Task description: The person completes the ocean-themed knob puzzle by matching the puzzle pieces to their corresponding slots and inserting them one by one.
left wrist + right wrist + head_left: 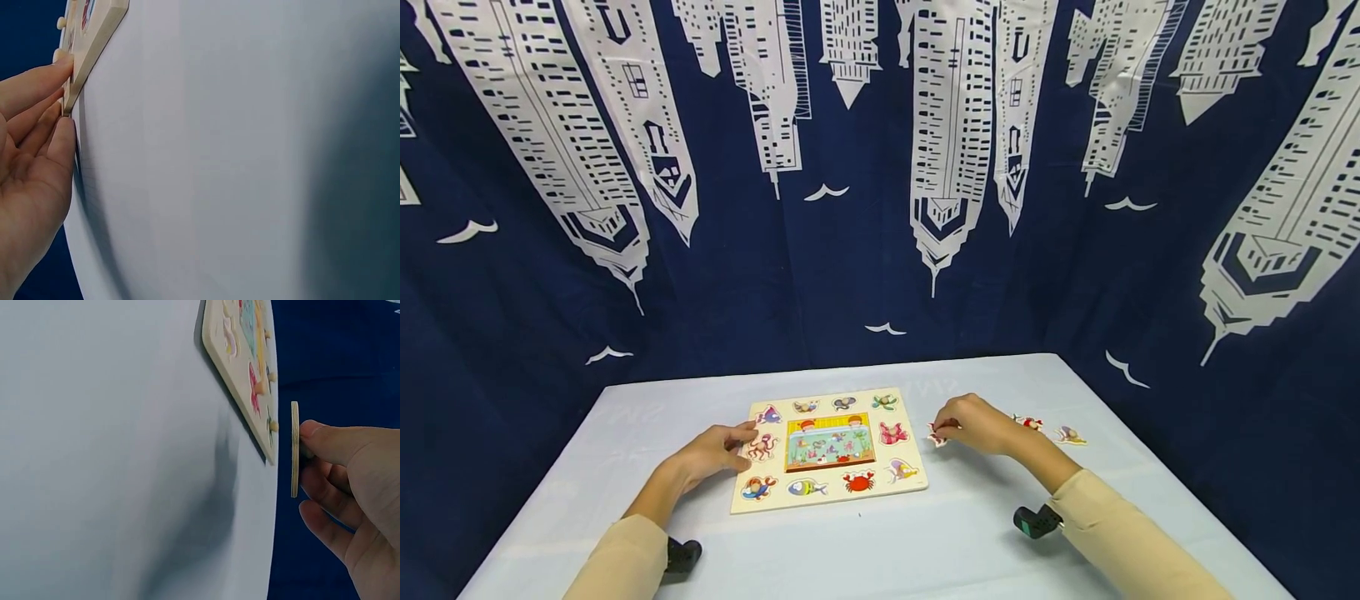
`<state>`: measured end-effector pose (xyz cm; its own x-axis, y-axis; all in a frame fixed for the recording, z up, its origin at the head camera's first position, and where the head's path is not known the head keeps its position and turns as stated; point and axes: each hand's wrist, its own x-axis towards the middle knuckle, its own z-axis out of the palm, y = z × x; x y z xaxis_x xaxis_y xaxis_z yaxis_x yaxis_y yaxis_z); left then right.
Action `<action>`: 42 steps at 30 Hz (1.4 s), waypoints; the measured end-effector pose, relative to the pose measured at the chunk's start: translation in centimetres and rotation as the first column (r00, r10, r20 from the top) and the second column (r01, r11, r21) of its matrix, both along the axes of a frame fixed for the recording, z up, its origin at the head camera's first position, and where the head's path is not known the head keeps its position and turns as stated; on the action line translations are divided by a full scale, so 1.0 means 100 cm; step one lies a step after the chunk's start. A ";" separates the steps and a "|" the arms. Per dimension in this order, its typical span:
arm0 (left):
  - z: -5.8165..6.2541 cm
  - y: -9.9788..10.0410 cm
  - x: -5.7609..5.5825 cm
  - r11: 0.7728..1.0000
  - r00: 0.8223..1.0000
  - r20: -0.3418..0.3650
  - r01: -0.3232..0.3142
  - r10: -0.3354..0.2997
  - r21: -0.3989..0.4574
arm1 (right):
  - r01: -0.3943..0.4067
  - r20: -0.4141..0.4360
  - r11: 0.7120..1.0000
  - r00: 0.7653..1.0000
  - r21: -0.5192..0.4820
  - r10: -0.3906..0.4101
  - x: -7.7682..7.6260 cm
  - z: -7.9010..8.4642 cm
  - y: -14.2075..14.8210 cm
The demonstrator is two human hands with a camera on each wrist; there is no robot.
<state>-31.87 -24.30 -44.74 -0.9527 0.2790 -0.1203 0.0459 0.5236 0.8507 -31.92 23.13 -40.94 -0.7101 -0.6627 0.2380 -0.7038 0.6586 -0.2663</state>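
Observation:
A wooden peg puzzle board with sea-animal pictures lies on the table. My left hand holds its left edge, the thumb and fingertips touching the rim in the left wrist view. Just right of the board, my right hand pinches a thin wooden puzzle piece from its knob side. The piece hangs above the table beside the board; its picture is mostly hidden by the hand. Knobs stand up from several seated pieces, among them a pink starfish. The board's red crab picture shows no visible knob.
Right of the right hand lie a loose red crab piece and a loose yellowish fish piece. A white cloth covers the table. Behind it hangs a dark blue curtain with white buildings. Dark wrist devices sit under both forearms.

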 end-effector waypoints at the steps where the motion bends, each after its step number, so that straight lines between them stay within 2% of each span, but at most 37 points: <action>1: 0.000 0.000 0.000 1.000 1.000 0.000 0.003 -0.003 -0.001 | -0.006 0.000 1.000 1.000 -0.002 0.006 -0.001 0.000 -0.002; 16: -0.001 -0.001 0.001 1.000 1.000 -0.026 0.002 -0.002 -0.024 | -0.056 -0.017 0.998 0.998 0.005 0.056 -0.019 0.008 -0.054; 22: 0.000 0.001 0.002 0.999 1.000 -0.029 0.002 -0.003 -0.053 | -0.053 -0.046 0.998 0.997 0.026 0.055 -0.029 0.009 -0.080; 30: 0.003 0.000 -0.004 0.997 0.999 -0.033 -0.009 0.007 -0.071 | -0.041 -0.075 0.999 0.996 0.023 0.042 -0.040 0.014 -0.108; 34: 0.004 -0.003 -0.003 0.997 0.999 -0.022 -0.028 0.026 -0.076 | -0.054 -0.076 0.998 0.996 0.028 0.056 -0.047 0.016 -0.126; 37: 0.005 -0.003 -0.001 0.997 0.999 -0.020 -0.033 0.032 -0.070 | -0.041 -0.068 0.999 0.997 0.028 0.043 -0.051 0.018 -0.141; 42: 0.003 0.001 -0.001 0.998 0.999 -0.028 -0.020 0.018 -0.051 | 0.029 -0.071 0.999 0.997 0.041 -0.026 -0.057 0.019 -0.164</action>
